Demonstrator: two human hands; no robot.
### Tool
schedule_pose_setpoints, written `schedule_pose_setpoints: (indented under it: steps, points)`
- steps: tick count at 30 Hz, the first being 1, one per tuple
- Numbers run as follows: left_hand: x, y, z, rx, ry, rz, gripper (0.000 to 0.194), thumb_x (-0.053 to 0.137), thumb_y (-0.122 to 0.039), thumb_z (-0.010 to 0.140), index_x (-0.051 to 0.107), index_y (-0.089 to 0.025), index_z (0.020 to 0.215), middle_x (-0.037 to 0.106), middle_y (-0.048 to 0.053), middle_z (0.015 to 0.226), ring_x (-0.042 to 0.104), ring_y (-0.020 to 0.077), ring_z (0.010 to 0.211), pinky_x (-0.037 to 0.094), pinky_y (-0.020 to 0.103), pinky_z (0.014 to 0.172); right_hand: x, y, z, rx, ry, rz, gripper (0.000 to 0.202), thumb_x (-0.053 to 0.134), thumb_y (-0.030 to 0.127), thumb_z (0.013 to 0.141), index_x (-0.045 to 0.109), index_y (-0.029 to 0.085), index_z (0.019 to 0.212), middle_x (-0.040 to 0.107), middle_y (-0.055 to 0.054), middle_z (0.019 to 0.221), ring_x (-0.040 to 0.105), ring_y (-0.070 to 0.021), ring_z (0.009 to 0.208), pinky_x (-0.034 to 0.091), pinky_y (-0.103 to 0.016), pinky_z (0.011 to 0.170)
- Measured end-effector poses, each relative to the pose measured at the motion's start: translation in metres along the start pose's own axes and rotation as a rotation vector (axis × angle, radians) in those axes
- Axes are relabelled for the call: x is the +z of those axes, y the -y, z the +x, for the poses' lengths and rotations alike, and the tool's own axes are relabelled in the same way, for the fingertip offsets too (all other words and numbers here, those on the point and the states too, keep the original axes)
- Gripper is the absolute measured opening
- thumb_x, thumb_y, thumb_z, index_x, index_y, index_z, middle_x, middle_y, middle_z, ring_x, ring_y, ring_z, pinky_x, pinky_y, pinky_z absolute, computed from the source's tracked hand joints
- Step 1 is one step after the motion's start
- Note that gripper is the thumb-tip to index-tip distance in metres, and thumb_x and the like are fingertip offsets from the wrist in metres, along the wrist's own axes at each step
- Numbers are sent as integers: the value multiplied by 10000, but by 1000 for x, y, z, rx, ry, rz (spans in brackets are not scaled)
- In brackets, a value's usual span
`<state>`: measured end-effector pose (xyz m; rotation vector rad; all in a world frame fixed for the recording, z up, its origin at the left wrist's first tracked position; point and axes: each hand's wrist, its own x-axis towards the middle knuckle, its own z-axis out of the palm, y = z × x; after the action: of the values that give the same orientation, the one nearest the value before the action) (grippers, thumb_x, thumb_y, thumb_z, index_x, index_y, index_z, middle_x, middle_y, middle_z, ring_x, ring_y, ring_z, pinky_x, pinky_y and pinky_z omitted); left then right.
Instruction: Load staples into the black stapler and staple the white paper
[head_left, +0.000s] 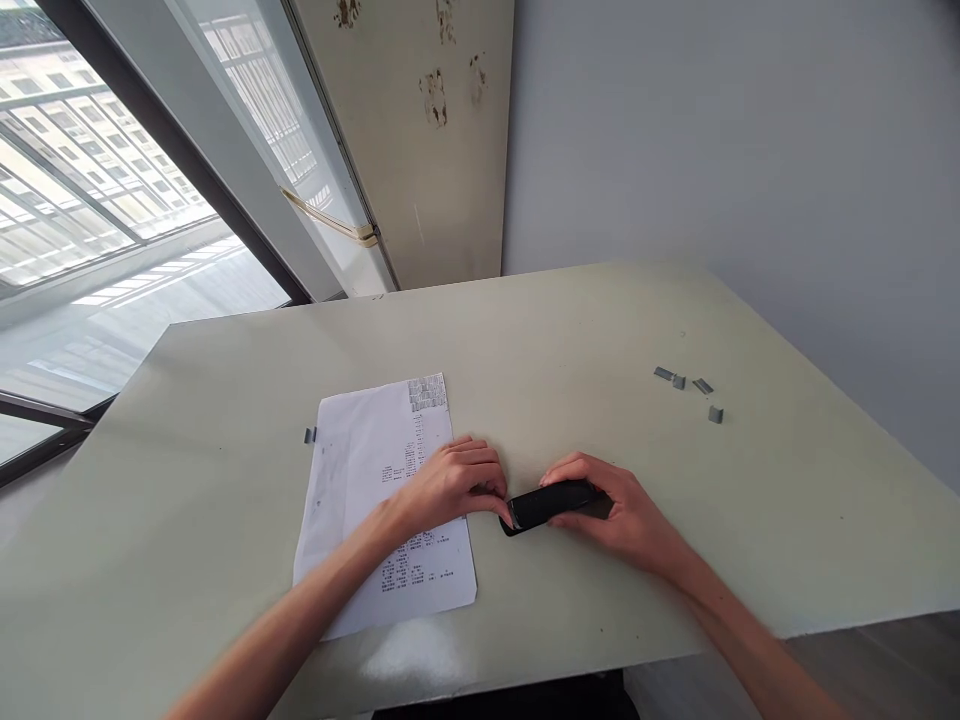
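One pale table point(187, 520), top seen from the near side, bearing the following. Item: a black stapler-like tool point(551, 503), elongated, lying slantwise near the middle of the near half, just right of the paper, its left end nearer the person than its right end. Right hand point(622, 505): grasping the tool's right part, thumb along the near side, fingers on the far side; forearm entering from the near right. Left hand point(465, 480): fingers curled inward, thumb extended to touch the tool's left end; whether thumb and fingers pinch that end cannot be told; forearm entering from the near left and crossing above the paper. Item: white printed paper point(349, 480), left of the tool, set slightly askew, with lines of dark print and a dense grey block at its far right corner; whether one sheet or several cannot be told. Item: one small grey piece point(310, 435), at the paper's left edge. Item: four small grey pieces point(703, 386), loosely grouped on the far right, well apart from the right hand. Surroundings: a plain grey wall point(712, 130), far right; a beige panel point(442, 190) with brown blotches, beyond the far edge; a window point(75, 180), far left, showing railings.
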<state>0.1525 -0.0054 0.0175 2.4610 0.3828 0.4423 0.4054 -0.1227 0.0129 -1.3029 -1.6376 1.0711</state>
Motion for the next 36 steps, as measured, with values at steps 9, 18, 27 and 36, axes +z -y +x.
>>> schedule_pose_setpoints:
  steps: [9, 18, 27, 36]
  points:
    - [2, 1, -2, 53, -15, 24, 363, 707, -521, 966, 649, -193, 820, 616, -2, 738, 539, 146, 682, 445, 310, 751, 0, -2, 0, -35, 29, 12, 236, 807, 413, 903, 699, 310, 1086, 753, -30, 1091, 695, -232, 978, 525, -354, 855]
    - [-64, 41, -32, -363, -367, 286, 296, 563, -504, 1052, 658, -225, 1024, 709, 53, 1028, 641, 227, 990, 507, 393, 915, 2, 2, -1, 51, -79, -38, 215, 802, 451, 900, 714, 309, 1037, 744, -8, 1017, 637, -205, 860, 477, -318, 715]
    - [-68, 88, -44, -670, -449, 529, 313, 443, -491, 1046, 585, -215, 1010, 615, 134, 1098, 521, 339, 1133, 406, 551, 1055, 2, 1, -1, 53, -130, -69, 209, 791, 455, 903, 713, 323, 1044, 732, 4, 1015, 636, -201, 860, 492, -314, 730]
    - [-51, 68, -41, -635, -416, 388, 322, 477, -551, 1050, 544, -239, 1007, 678, 54, 978, 626, 264, 936, 435, 464, 998, 1, -2, 5, 103, -177, -107, 233, 788, 478, 895, 711, 314, 1041, 738, -6, 1019, 651, -215, 891, 508, -329, 793]
